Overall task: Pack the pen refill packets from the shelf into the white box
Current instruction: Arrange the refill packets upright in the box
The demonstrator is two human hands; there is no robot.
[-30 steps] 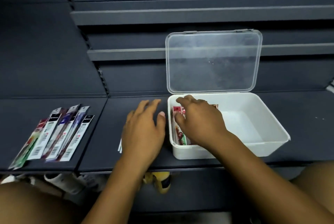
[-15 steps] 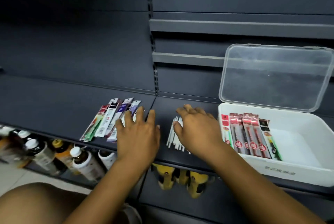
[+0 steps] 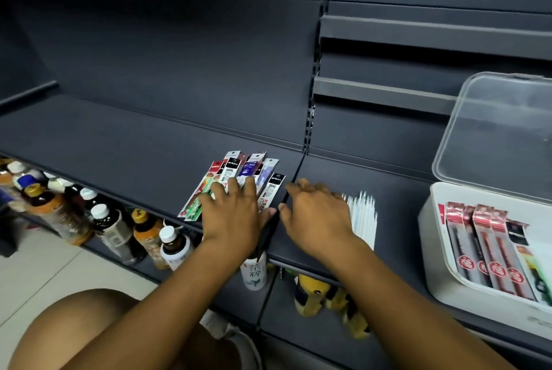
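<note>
The left hand (image 3: pixel 231 217) is laying its fingers (image 3: pixel 236 187) spread and flat on a fan of colourful flat plastic pen refill packets (image 3: pixel 230 169), pressing them onto the dark grey metal shelf (image 3: pixel 119 142) and pinching nothing. The right hand (image 3: pixel 318 214) is hovering just beside it, its loosely curved fingers blurred and seemingly gripping nothing. A bundle of thin white refill packets (image 3: pixel 364 217) is lying partly under that hand. Further right, the white plastic box (image 3: pixel 433 253) is standing with its clear plastic lid (image 3: pixel 493 131) propped open. A row of red-topped packets (image 3: pixel 484 244) is already lying inside, so the packing is looking partly done, with the fan and the bundle waiting. The frame is cutting off the box's right side, hiding how full it is.
</note>
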